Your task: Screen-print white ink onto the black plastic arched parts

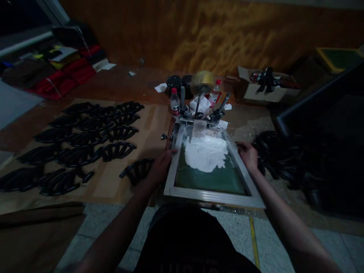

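Observation:
A screen-printing frame (213, 193) with a silver rim lies in front of me, held at its far end by a clamp (199, 120). White ink (206, 153) spreads over the upper part of its green mesh (210, 180). My left hand (162, 166) is at the frame's left edge; its fingers are mostly hidden there. Behind my left wrist a black ribbed, curved part (138, 169) lies on the cardboard. At the right edge my right hand (248, 155) has its fingers curled; whatever they hold is too dark to make out.
Rows of similar black parts (82, 129) lie on cardboard (106, 182) at left. A dark heap of parts (278, 155) is at right. Behind the clamp stand two red-capped bottles (174, 103). An open box (264, 91) and red cloth bundles (54, 85) are farther back.

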Tool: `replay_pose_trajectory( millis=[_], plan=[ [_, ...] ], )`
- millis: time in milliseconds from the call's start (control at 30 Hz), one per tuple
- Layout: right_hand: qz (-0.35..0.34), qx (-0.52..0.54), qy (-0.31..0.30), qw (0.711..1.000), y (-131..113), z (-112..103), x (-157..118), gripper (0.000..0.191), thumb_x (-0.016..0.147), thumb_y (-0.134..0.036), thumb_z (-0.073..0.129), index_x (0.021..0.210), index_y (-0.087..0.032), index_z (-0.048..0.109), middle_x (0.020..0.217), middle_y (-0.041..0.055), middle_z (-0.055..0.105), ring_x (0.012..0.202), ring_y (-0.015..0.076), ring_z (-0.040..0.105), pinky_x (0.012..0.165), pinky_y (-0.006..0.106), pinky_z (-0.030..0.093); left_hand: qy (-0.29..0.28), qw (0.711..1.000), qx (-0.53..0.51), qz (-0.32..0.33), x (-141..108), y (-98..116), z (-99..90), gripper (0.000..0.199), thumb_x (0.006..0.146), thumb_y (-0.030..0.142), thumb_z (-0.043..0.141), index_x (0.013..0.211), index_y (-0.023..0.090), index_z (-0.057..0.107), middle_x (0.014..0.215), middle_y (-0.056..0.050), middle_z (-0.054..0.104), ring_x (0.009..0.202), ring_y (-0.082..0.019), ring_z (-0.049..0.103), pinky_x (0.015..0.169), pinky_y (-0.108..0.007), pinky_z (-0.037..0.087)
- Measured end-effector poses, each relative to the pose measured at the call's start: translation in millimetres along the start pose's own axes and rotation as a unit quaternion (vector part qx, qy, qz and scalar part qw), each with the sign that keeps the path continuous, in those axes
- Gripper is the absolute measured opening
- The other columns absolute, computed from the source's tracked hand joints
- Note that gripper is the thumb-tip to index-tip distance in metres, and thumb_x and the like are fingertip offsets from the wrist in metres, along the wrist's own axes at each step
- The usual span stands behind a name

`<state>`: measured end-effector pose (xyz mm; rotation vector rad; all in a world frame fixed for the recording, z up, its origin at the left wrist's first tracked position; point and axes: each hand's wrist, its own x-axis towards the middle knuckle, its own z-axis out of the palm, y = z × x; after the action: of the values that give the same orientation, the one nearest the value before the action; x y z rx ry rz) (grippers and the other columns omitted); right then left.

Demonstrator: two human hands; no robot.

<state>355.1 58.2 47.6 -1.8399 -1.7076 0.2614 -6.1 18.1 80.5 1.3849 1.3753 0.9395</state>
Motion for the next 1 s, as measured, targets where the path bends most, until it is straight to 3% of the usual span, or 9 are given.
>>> replay_pose_trajectory(
  millis=[100,200,333,467,600,700,800,900,1000],
  plan=[
    [-0.058,-0.042,0.027,0.997,-30,2,26,0.048,0.087,-0.033,0.051,0.131,-0.013,0.059,0.136,0.0193,0.054,0.118,0.0323,0.053,0.097,0.049,0.046,-0.022,0.995,0.014,-0.095,-14,-40,12.9,0.061,0.089,0.049,0.052,0.14,0.015,0.052,0.111,-0.01,0.072,0.104,-0.026,0.066,0.09,-0.039,0.055],
    [-0.166,-0.123,-0.044,0.977,-86,24,33,0.062,0.081,-0.029,0.065,0.139,-0.014,0.051,0.153,0.0208,0.036,0.129,0.0358,0.042,0.101,0.049,0.041,-0.023,0.994,0.026,-0.108,-13,-65,27.0,0.069,0.088,0.047,0.054,0.147,0.012,0.043,0.121,-0.015,0.069,0.107,-0.027,0.067,0.095,-0.041,0.053],
    [-0.185,-0.203,-0.224,0.935,-127,44,10,0.028,0.084,-0.014,0.055,0.109,-0.015,0.066,0.117,0.0155,0.065,0.104,0.0275,0.056,0.089,0.036,0.044,-0.042,0.993,0.046,-0.1,-6,-82,31.7,0.065,0.092,0.042,0.049,0.149,0.014,0.039,0.145,-0.015,0.055,0.123,-0.026,0.06,0.107,-0.041,0.045],
    [-0.262,-0.173,-0.316,0.895,-113,35,-27,0.023,0.084,-0.01,0.051,0.099,-0.016,0.067,0.098,0.012,0.068,0.093,0.023,0.059,0.08,0.031,0.044,-0.044,0.993,0.052,-0.098,-5,-88,29.7,0.062,0.092,0.039,0.049,0.148,0.014,0.041,0.147,-0.016,0.053,0.124,-0.027,0.059,0.108,-0.043,0.045],
    [-0.36,-0.091,-0.377,0.849,-102,20,-29,0.024,0.074,-0.006,0.057,0.09,-0.02,0.068,0.092,0.0055,0.069,0.092,0.0205,0.06,0.078,0.028,0.042,-0.045,0.992,0.047,-0.106,-6,-86,29.9,0.059,0.092,0.04,0.049,0.146,0.015,0.044,0.143,-0.014,0.056,0.122,-0.026,0.061,0.106,-0.041,0.046],
    [-0.328,-0.106,-0.336,0.876,-103,25,-27,0.021,0.076,-0.009,0.057,0.089,-0.02,0.069,0.09,0.0058,0.07,0.092,0.0217,0.06,0.079,0.029,0.043,-0.044,0.992,0.042,-0.114,-7,-83,30.2,0.058,0.092,0.04,0.049,0.145,0.015,0.046,0.135,-0.014,0.062,0.116,-0.026,0.064,0.101,-0.04,0.05],
    [-0.315,-0.122,-0.272,0.901,-98,36,-45,0.027,0.082,-0.011,0.054,0.104,-0.015,0.069,0.102,0.0128,0.07,0.097,0.0246,0.059,0.082,0.033,0.045,-0.036,0.992,0.026,-0.116,-8,-81,30.6,0.059,0.091,0.041,0.051,0.144,0.015,0.046,0.127,-0.014,0.067,0.107,-0.026,0.067,0.096,-0.041,0.052],
    [-0.336,-0.106,-0.296,0.888,-89,38,-63,0.036,0.081,-0.01,0.053,0.114,-0.015,0.067,0.109,0.0132,0.069,0.097,0.0236,0.061,0.081,0.032,0.047,-0.031,0.991,0.027,-0.124,-9,-78,31.2,0.059,0.09,0.04,0.051,0.143,0.013,0.047,0.129,-0.015,0.065,0.109,-0.026,0.065,0.098,-0.041,0.051],
    [-0.301,-0.093,-0.307,0.898,-96,33,-49,0.037,0.086,-0.015,0.053,0.12,-0.019,0.066,0.107,0.0091,0.071,0.097,0.022,0.064,0.079,0.029,0.047,-0.042,0.99,0.034,-0.131,-10,-73,29.0,0.063,0.091,0.041,0.048,0.146,0.012,0.043,0.13,-0.017,0.064,0.109,-0.026,0.065,0.096,-0.041,0.052]
  ],
)
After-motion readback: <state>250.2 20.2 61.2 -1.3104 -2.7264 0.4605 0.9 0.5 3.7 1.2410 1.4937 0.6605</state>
